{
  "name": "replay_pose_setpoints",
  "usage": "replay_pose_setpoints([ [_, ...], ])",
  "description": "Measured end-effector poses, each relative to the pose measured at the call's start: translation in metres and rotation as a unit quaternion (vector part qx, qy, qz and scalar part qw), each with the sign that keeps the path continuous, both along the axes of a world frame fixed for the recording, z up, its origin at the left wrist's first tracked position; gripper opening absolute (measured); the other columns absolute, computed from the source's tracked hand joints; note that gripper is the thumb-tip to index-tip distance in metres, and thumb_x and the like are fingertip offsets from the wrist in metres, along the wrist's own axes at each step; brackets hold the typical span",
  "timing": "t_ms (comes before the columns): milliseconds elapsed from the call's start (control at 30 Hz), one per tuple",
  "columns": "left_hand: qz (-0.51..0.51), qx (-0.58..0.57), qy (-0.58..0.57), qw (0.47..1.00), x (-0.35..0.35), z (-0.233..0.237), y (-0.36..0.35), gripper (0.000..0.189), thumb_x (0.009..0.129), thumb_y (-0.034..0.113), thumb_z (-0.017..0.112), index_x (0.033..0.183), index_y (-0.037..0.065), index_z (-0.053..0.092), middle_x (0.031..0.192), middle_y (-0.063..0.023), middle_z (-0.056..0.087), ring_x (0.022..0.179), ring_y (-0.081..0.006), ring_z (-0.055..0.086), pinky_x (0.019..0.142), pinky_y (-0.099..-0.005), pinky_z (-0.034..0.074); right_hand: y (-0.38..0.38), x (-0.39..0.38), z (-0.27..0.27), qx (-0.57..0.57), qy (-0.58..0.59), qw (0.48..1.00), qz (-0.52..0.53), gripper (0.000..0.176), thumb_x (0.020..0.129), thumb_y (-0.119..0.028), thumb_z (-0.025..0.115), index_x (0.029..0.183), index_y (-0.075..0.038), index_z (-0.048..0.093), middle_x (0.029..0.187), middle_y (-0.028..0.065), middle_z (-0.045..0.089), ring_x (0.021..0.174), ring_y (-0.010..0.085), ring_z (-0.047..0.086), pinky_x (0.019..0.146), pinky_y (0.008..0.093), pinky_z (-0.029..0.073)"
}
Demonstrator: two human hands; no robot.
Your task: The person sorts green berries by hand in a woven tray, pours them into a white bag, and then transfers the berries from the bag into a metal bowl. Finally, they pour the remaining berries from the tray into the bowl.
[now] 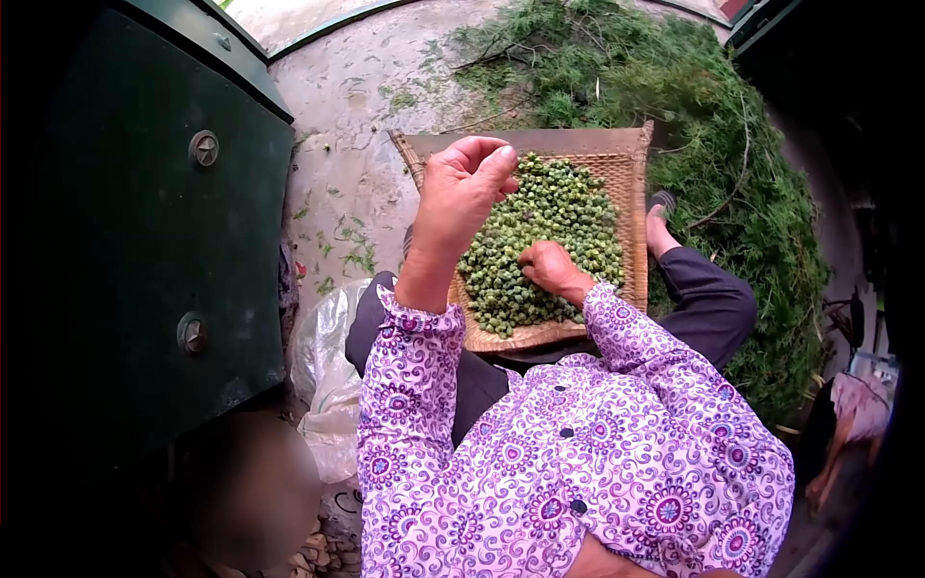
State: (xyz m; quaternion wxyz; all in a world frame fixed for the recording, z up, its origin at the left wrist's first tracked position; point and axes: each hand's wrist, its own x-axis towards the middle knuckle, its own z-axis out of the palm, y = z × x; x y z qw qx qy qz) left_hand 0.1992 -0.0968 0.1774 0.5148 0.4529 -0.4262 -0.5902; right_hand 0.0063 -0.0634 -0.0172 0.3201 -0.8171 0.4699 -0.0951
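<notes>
A woven winnowing basket (pixel 633 241) rests across my lap, with a broad heap of small green cones (pixel 540 212) spread over it. My left hand (pixel 467 188) is raised above the basket's left side, its thumb pressed to the curled fingers. Whatever that pinch may hold is too small to make out. Down at the right-centre of the heap, my right hand (pixel 556 268) touches the cones with bent, closed fingers. Its fingertips are partly hidden, so I cannot see what lies between them.
Cut green conifer branches (pixel 732 183) are piled beyond the basket and along its right. To the left stand a dark green metal door (pixel 145 241) and a clear plastic bag (pixel 328 376). Green sprigs (pixel 356 252) litter the concrete floor (pixel 337 125).
</notes>
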Motion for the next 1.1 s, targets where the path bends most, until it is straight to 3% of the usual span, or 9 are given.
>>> replay_pose_setpoints([
  [100,-0.004,-0.002,-0.001,1.0,0.001,-0.001,0.0,0.02,0.086,0.018,0.057,0.094,0.0,0.061,0.083,-0.0052,0.064,0.064,-0.0076,0.059,0.058,-0.0189,0.047,-0.005,0.001,-0.002,0.033,0.01,0.999,0.004,0.017,0.065,-0.012,0.061,0.081,-0.007,0.067,0.076,0.0161,0.061,0.073,0.0326,0.059,0.068,0.0408,0.048],
  [233,-0.009,0.003,-0.009,1.0,0.0,-0.002,0.0,0.02,0.086,0.018,0.058,0.095,0.001,0.06,0.082,-0.0048,0.063,0.065,-0.0073,0.059,0.058,-0.0185,0.047,0.0,0.006,-0.001,-0.004,0.031,0.999,0.028,0.014,0.066,-0.014,0.06,0.076,-0.007,0.065,0.072,0.015,0.06,0.071,0.033,0.059,0.065,0.0433,0.047],
  [367,-0.011,0.006,-0.01,1.0,-0.002,-0.001,0.0,0.02,0.085,0.019,0.058,0.095,0.001,0.06,0.082,-0.0035,0.063,0.065,-0.0075,0.059,0.058,-0.0187,0.046,0.009,0.008,0.004,-0.046,0.006,0.999,-0.025,0.01,0.067,-0.014,0.056,0.067,-0.004,0.058,0.068,0.0164,0.058,0.067,0.0343,0.057,0.062,0.0453,0.046],
  [500,-0.01,0.01,-0.008,1.0,-0.002,-0.003,0.001,0.02,0.085,0.018,0.058,0.095,0.001,0.061,0.082,-0.0033,0.063,0.065,-0.0074,0.058,0.058,-0.0189,0.046,0.005,-0.019,-0.01,0.047,-0.042,0.991,-0.12,0.014,0.068,-0.016,0.056,0.071,-0.003,0.061,0.07,0.016,0.061,0.068,0.0321,0.059,0.065,0.0407,0.047],
  [700,-0.016,0.012,-0.024,1.0,-0.006,-0.003,0.002,0.019,0.085,0.018,0.058,0.095,0.001,0.06,0.082,-0.0035,0.063,0.064,-0.0072,0.058,0.058,-0.0188,0.046,0.003,-0.016,0.004,0.047,-0.038,0.994,-0.09,0.018,0.067,-0.019,0.058,0.074,-0.004,0.064,0.071,0.0159,0.062,0.068,0.0319,0.06,0.064,0.0407,0.048],
  [800,-0.024,0.0,-0.034,0.999,-0.006,-0.006,0.001,0.02,0.085,0.019,0.059,0.094,0.001,0.06,0.082,-0.0035,0.063,0.064,-0.0072,0.058,0.058,-0.0189,0.046,0.006,0.005,0.019,0.015,0.084,0.996,-0.009,0.015,0.063,-0.016,0.058,0.068,-0.003,0.062,0.069,0.0177,0.061,0.067,0.0346,0.06,0.063,0.0432,0.048],
  [900,-0.024,0.004,-0.027,0.999,-0.005,-0.005,0.002,0.02,0.084,0.019,0.059,0.094,0.001,0.06,0.082,-0.0032,0.063,0.064,-0.0072,0.058,0.058,-0.0189,0.046,0.008,0.022,0.014,-0.002,0.155,0.988,-0.004,0.014,0.062,-0.015,0.056,0.064,-0.002,0.06,0.068,0.0195,0.06,0.066,0.0369,0.06,0.062,0.0449,0.048],
  [1100,-0.023,-0.003,-0.015,1.0,-0.003,-0.004,0.002,0.021,0.084,0.02,0.06,0.094,0.001,0.06,0.081,-0.0029,0.062,0.064,-0.0071,0.058,0.058,-0.0186,0.045,0.007,0.019,0.0,0.034,0.15,0.987,-0.037,0.016,0.063,-0.015,0.055,0.066,-0.002,0.063,0.07,0.0197,0.062,0.066,0.036,0.06,0.065,0.0433,0.049],
])
